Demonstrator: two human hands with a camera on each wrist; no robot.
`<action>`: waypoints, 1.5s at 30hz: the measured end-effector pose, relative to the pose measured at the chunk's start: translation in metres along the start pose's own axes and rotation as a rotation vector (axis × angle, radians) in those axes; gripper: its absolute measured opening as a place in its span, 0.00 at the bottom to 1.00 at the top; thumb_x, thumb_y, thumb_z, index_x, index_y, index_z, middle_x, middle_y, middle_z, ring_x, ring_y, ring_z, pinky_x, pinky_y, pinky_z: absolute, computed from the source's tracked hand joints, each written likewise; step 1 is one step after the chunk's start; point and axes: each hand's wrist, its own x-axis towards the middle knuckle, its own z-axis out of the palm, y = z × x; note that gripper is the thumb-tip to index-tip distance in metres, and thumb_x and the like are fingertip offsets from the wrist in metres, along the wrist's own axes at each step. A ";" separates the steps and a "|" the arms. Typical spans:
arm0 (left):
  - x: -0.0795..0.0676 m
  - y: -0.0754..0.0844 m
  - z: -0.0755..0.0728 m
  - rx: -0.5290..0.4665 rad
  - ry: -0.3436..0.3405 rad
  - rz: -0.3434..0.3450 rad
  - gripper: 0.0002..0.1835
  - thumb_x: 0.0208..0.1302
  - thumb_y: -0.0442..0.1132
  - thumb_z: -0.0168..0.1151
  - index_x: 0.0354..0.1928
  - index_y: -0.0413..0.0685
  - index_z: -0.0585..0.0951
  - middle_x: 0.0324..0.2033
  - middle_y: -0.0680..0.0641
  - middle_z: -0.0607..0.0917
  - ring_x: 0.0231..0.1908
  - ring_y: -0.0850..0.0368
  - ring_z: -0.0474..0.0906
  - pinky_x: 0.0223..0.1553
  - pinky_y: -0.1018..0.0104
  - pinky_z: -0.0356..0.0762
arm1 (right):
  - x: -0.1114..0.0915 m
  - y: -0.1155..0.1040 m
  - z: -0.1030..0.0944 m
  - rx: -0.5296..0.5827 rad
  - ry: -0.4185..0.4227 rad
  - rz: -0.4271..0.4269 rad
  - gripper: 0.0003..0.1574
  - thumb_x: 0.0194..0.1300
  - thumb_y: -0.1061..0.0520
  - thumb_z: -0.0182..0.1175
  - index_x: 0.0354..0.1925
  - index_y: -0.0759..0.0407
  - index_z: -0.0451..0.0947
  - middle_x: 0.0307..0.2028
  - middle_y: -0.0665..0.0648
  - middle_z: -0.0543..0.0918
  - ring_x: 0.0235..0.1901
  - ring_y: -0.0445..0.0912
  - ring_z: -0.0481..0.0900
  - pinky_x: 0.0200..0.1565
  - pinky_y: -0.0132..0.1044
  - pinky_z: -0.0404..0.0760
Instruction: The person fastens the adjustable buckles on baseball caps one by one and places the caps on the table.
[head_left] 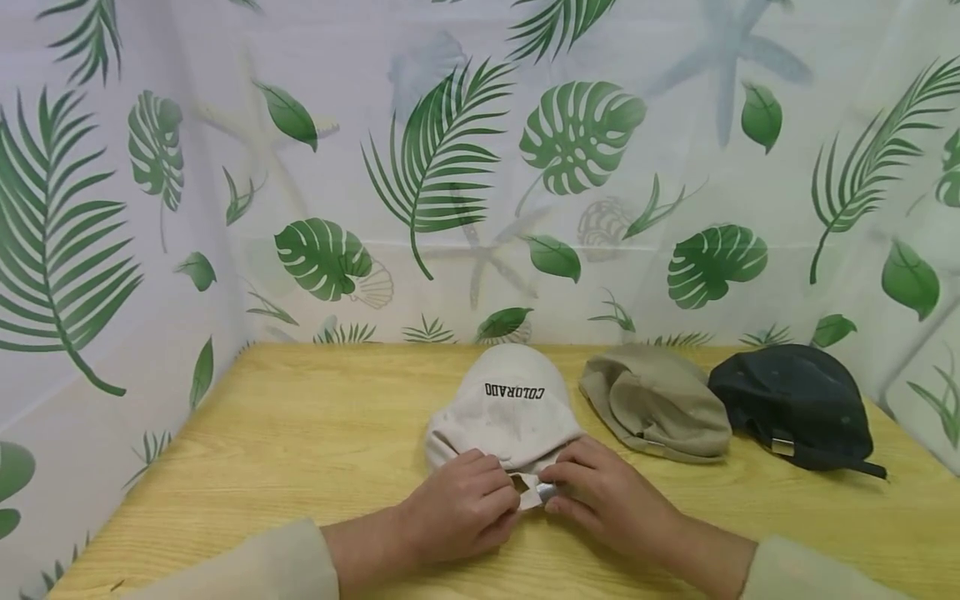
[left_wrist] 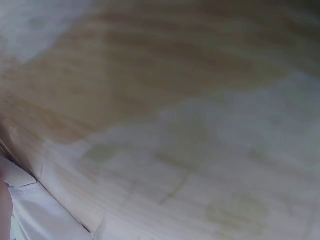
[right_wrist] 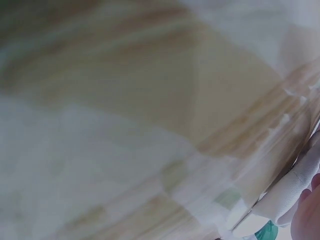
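A cream cap point(head_left: 506, 412) with black "COLORADO" lettering lies on the wooden table point(head_left: 300, 442), its back towards me. My left hand point(head_left: 465, 504) pinches the cap's rear strap point(head_left: 531, 493) from the left. My right hand point(head_left: 600, 496) pinches the same strap from the right, by a small metal buckle point(head_left: 547, 490). Both wrist views are blurred and show only table grain and a bit of pale cloth point(right_wrist: 290, 192).
A khaki cap point(head_left: 656, 404) lies just right of the cream one, and a black cap point(head_left: 795, 404) with a metal buckle beyond it. Leaf-print curtains point(head_left: 450, 167) wall in the table at the back and sides.
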 end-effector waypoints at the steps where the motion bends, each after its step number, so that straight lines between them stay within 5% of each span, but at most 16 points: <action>1: 0.000 -0.001 -0.001 -0.002 0.000 0.002 0.05 0.55 0.41 0.69 0.30 0.53 0.80 0.27 0.58 0.81 0.31 0.63 0.76 0.35 0.72 0.71 | 0.001 0.000 0.000 0.000 -0.006 0.001 0.17 0.54 0.55 0.74 0.43 0.51 0.84 0.41 0.43 0.79 0.41 0.35 0.73 0.43 0.22 0.71; 12: -0.004 0.001 -0.002 -0.013 -0.003 -0.034 0.04 0.55 0.41 0.70 0.32 0.54 0.83 0.29 0.59 0.83 0.32 0.64 0.78 0.36 0.73 0.73 | 0.001 -0.002 0.001 0.005 -0.022 -0.014 0.14 0.57 0.53 0.72 0.43 0.49 0.84 0.41 0.42 0.79 0.41 0.35 0.73 0.42 0.23 0.71; 18: -0.003 -0.002 0.000 -0.042 0.029 -0.014 0.08 0.57 0.40 0.70 0.39 0.54 0.86 0.33 0.58 0.85 0.34 0.65 0.80 0.39 0.73 0.76 | 0.002 -0.004 0.005 -0.007 -0.006 0.000 0.15 0.56 0.54 0.72 0.43 0.50 0.84 0.41 0.42 0.79 0.41 0.35 0.73 0.43 0.24 0.72; 23: -0.002 -0.001 0.002 -0.055 0.051 0.016 0.03 0.60 0.38 0.67 0.36 0.54 0.87 0.33 0.58 0.85 0.33 0.64 0.80 0.39 0.74 0.75 | -0.001 -0.012 0.007 -0.003 0.016 0.043 0.15 0.56 0.53 0.73 0.43 0.49 0.83 0.40 0.41 0.79 0.41 0.36 0.74 0.44 0.26 0.73; 30: -0.001 0.002 0.003 -0.059 0.053 0.009 0.04 0.55 0.39 0.72 0.33 0.53 0.87 0.31 0.58 0.84 0.33 0.65 0.80 0.39 0.74 0.75 | 0.007 -0.014 0.002 -0.123 0.010 -0.121 0.15 0.56 0.52 0.73 0.42 0.50 0.83 0.39 0.43 0.80 0.40 0.39 0.75 0.46 0.33 0.72; 36: 0.001 -0.001 0.002 -0.039 0.034 0.025 0.02 0.58 0.39 0.71 0.33 0.53 0.86 0.31 0.58 0.84 0.33 0.65 0.79 0.38 0.74 0.74 | 0.006 -0.013 -0.001 -0.189 -0.039 -0.084 0.13 0.55 0.48 0.73 0.39 0.49 0.84 0.36 0.42 0.78 0.39 0.38 0.74 0.43 0.33 0.71; 45: 0.000 -0.002 0.001 0.004 0.074 0.008 0.03 0.55 0.38 0.70 0.32 0.52 0.85 0.29 0.58 0.82 0.30 0.64 0.78 0.36 0.73 0.73 | 0.009 -0.010 0.003 -0.210 0.023 -0.132 0.12 0.63 0.45 0.67 0.38 0.51 0.84 0.34 0.43 0.78 0.37 0.39 0.74 0.39 0.34 0.72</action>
